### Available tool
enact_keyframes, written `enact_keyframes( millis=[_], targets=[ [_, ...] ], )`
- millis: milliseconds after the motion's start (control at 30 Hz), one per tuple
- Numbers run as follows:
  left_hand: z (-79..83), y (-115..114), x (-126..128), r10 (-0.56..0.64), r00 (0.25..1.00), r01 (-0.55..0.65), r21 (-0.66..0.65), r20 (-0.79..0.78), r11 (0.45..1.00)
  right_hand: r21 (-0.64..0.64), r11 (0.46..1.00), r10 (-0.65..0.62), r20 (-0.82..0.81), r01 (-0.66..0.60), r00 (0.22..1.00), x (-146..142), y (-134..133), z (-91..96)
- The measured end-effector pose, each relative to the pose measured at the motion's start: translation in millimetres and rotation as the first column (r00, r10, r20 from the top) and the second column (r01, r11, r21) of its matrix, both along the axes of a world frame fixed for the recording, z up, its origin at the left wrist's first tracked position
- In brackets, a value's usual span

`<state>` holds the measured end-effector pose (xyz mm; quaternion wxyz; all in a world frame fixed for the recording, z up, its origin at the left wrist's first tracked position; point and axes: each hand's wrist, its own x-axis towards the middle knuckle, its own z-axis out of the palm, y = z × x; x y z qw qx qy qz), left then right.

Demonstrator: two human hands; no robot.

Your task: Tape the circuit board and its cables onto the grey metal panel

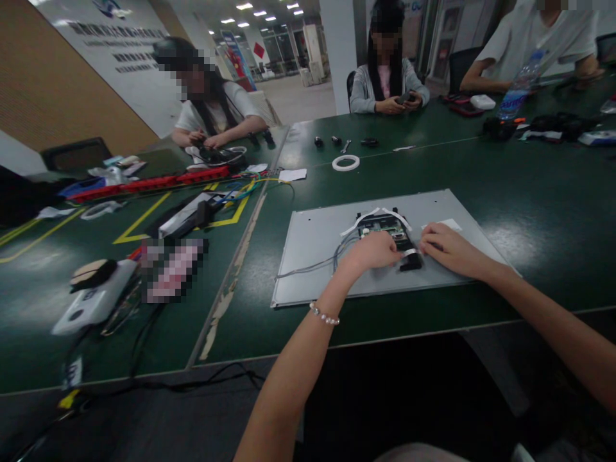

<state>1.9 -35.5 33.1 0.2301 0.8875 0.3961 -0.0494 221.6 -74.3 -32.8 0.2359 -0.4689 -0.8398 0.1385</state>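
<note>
A black-framed device with a bare circuit board (392,229) lies on a light grey panel (308,237). Curved white strips are fixed along its far side, and grey cables (308,272) run from it to the left. My left hand (375,251) is over the device's near side, fingers curled, the fingertips at the end of a short white tape strip (410,253) across the frame's near right corner. My right hand (447,250) rests on the panel just right of the frame, its fingers bent together; whatever they may hold is hidden. Partly behind it lies a flat white piece (451,224).
A roll of white tape (345,163), a wrench (346,146) and small black parts lie beyond the panel. Left of the table seam (231,282) are a white device (96,298), cables and a red strip (154,185). Three people sit across; a bottle (518,90) stands far right.
</note>
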Motion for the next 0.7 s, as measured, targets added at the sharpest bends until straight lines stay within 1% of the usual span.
enact_keyframes(
  millis=[133, 333, 533, 700],
  targets=[
    [-4.0, -3.5, 5.8, 0.018, 1.0, -0.018, 0.024, -0.02, 1.0, 0.003, 1.0, 0.015, 0.006, -0.015, 1.0, -1.2, 1.5, -2.4],
    [-11.0, -5.3, 10.1, 0.012, 1.0, -0.012, 0.07, -0.003, 0.997, 0.036, 0.998, 0.048, 0.042, -0.049, 0.998, -5.5, 1.2, -2.6],
    [-17.8, -10.3, 15.3, 0.109, 0.994, -0.104, 0.17, -0.021, 0.98, 0.069, 0.997, 0.01, 0.124, -0.019, 0.992, -5.7, 2.9, -3.5],
    [-18.1, -16.7, 18.8, 0.115, 0.992, -0.101, 0.254, -0.043, 0.962, 0.105, 0.994, -0.011, 0.207, -0.011, 0.978, -3.2, 5.0, -3.4]
  ],
)
